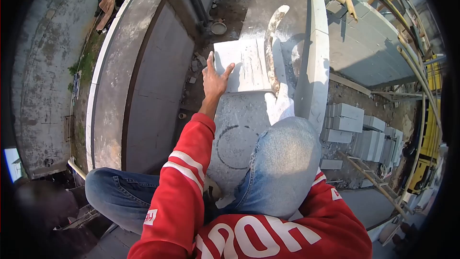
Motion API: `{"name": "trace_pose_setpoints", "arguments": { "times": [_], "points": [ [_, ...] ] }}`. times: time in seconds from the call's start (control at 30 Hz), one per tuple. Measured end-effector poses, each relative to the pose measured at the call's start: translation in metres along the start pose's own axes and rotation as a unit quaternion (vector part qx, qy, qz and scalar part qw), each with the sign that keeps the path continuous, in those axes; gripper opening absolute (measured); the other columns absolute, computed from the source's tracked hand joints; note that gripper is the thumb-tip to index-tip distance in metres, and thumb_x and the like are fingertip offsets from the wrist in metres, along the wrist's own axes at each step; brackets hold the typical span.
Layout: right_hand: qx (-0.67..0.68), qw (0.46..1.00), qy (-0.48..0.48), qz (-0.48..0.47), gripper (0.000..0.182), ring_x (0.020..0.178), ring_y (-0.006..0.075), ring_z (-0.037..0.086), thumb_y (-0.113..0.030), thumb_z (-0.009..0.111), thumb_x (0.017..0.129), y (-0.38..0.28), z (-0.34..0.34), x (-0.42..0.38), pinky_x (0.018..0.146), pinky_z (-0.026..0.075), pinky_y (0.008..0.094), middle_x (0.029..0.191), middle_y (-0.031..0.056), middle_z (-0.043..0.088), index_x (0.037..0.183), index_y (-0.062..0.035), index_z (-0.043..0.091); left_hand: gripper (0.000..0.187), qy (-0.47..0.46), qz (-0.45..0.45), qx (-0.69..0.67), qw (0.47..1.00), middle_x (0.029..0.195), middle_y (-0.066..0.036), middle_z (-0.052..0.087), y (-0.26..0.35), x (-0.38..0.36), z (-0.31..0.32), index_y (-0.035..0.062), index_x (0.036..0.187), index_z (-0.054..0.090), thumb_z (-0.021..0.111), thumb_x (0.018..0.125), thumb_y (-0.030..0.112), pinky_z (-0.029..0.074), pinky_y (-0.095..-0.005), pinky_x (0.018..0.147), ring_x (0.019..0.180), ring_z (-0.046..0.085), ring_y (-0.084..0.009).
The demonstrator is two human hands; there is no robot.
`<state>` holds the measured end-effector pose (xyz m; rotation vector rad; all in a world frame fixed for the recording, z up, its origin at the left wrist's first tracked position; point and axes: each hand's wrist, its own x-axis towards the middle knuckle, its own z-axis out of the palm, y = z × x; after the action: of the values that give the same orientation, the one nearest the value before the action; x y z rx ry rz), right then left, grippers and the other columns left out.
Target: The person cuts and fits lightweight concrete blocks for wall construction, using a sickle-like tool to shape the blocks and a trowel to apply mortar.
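Observation:
A white block lies on the grey concrete slab in front of me. My bare left hand rests at the block's left edge, its fingers spread. In my right hand, which wears a white knitted glove, is the lower end of a long curved tool with a worn, pale-spotted surface. The tool points away from me along the block's right side. Its underside and whatever it touches are hidden.
A white block wall borders the slab on the right. Left is a drop beside a grey wall. Below right are stacked grey blocks, a wooden ladder and bamboo poles. A round pan sits lower down ahead.

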<state>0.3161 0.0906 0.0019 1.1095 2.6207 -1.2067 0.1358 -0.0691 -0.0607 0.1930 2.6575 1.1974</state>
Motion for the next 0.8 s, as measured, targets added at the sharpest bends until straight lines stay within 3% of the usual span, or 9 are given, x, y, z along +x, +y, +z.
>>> {"name": "trace_pose_setpoints", "arguments": {
  "times": [0.07, 0.2, 0.3, 0.4, 0.5, 0.57, 0.67, 0.77, 0.8],
  "points": [
    [-0.003, 1.000, 0.016, -0.012, 0.055, 0.099, 0.0510, 0.069, -0.032, 0.062, 0.099, 0.001, -0.010, -0.008, 0.084, 0.055, 0.0584, 0.101, 0.0320, 0.071, 0.142, -0.0064, 0.040, 0.108, 0.046, -0.018, -0.094, 0.994, 0.139, -0.034, 0.054, -0.003, -0.001, 0.021, 0.0158, 0.161, 0.030, 0.084, 0.079, 0.059, 0.045, -0.0549, 0.109, 0.130, 0.055, -0.0476],
    [0.034, 0.996, 0.067, -0.052, 0.054, 0.096, 0.0516, 0.069, -0.030, 0.062, 0.099, 0.003, -0.018, -0.029, 0.080, 0.055, 0.0574, 0.097, 0.0332, 0.070, 0.140, -0.0037, 0.041, 0.114, 0.101, -0.023, -0.088, 0.991, 0.139, -0.029, 0.055, 0.007, -0.020, 0.033, 0.0168, 0.163, 0.027, 0.090, 0.074, 0.050, 0.048, -0.0548, 0.105, 0.127, 0.058, -0.0457],
    [0.078, 0.988, 0.101, -0.083, 0.053, 0.094, 0.0520, 0.069, -0.029, 0.062, 0.099, -0.001, -0.015, -0.040, 0.077, 0.055, 0.0566, 0.095, 0.0340, 0.069, 0.139, -0.0017, 0.041, 0.112, 0.126, -0.020, -0.087, 0.988, 0.137, -0.032, 0.058, 0.009, -0.031, 0.037, 0.0122, 0.163, 0.028, 0.085, 0.078, 0.057, 0.050, -0.0527, 0.104, 0.123, 0.062, -0.0465],
    [-0.073, 0.997, -0.016, -0.028, 0.046, 0.090, 0.0524, 0.069, -0.024, 0.061, 0.099, 0.011, -0.002, -0.034, 0.073, 0.054, 0.0549, 0.090, 0.0341, 0.069, 0.133, 0.0024, 0.045, 0.113, 0.105, -0.066, -0.082, 0.989, 0.138, -0.029, 0.057, 0.015, -0.036, 0.037, 0.0149, 0.164, 0.026, 0.086, 0.078, 0.057, 0.050, -0.0548, 0.102, 0.121, 0.063, -0.0462],
    [0.002, 0.997, 0.023, -0.075, 0.040, 0.089, 0.0539, 0.068, -0.022, 0.061, 0.100, -0.004, -0.023, -0.037, 0.072, 0.053, 0.0560, 0.089, 0.0347, 0.068, 0.129, 0.0022, 0.048, 0.111, 0.090, -0.094, -0.032, 0.991, 0.139, -0.026, 0.057, 0.027, -0.044, 0.026, 0.0188, 0.164, 0.024, 0.084, 0.079, 0.058, 0.051, -0.0557, 0.101, 0.121, 0.063, -0.0454],
    [0.041, 0.991, 0.050, -0.115, 0.037, 0.082, 0.0485, 0.070, -0.018, 0.060, 0.100, -0.032, -0.043, -0.046, 0.068, 0.054, 0.0513, 0.086, 0.0307, 0.069, 0.128, 0.0045, 0.049, 0.110, 0.094, -0.105, -0.020, 0.990, 0.140, -0.026, 0.056, 0.031, -0.044, 0.025, 0.0205, 0.164, 0.023, 0.083, 0.079, 0.059, 0.051, -0.0558, 0.101, 0.121, 0.063, -0.0450],
    [0.174, 0.966, 0.144, -0.126, 0.040, 0.071, 0.0312, 0.071, -0.014, 0.062, 0.100, -0.052, -0.055, -0.057, 0.060, 0.051, 0.0385, 0.079, 0.0207, 0.067, 0.130, 0.0082, 0.047, 0.108, 0.092, -0.106, 0.003, 0.990, 0.142, -0.025, 0.055, 0.030, -0.045, 0.028, 0.0223, 0.164, 0.024, 0.080, 0.080, 0.061, 0.051, -0.0560, 0.101, 0.123, 0.063, -0.0446],
    [0.117, 0.965, 0.159, -0.173, 0.043, 0.069, 0.0380, 0.070, -0.017, 0.063, 0.100, -0.029, -0.031, -0.058, 0.060, 0.052, 0.0427, 0.078, 0.0226, 0.066, 0.131, 0.0075, 0.045, 0.106, 0.100, -0.104, -0.006, 0.990, 0.142, -0.025, 0.055, 0.033, -0.043, 0.026, 0.0222, 0.164, 0.025, 0.080, 0.081, 0.060, 0.050, -0.0563, 0.103, 0.125, 0.061, -0.0448],
    [0.058, 0.984, 0.110, -0.128, 0.047, 0.069, 0.0446, 0.068, -0.020, 0.062, 0.100, 0.002, -0.010, -0.049, 0.061, 0.053, 0.0469, 0.077, 0.0257, 0.066, 0.133, 0.0067, 0.043, 0.106, 0.100, -0.109, -0.012, 0.989, 0.142, -0.025, 0.055, 0.032, -0.045, 0.026, 0.0222, 0.163, 0.026, 0.080, 0.081, 0.060, 0.049, -0.0565, 0.104, 0.126, 0.061, -0.0448]
  ]
}}
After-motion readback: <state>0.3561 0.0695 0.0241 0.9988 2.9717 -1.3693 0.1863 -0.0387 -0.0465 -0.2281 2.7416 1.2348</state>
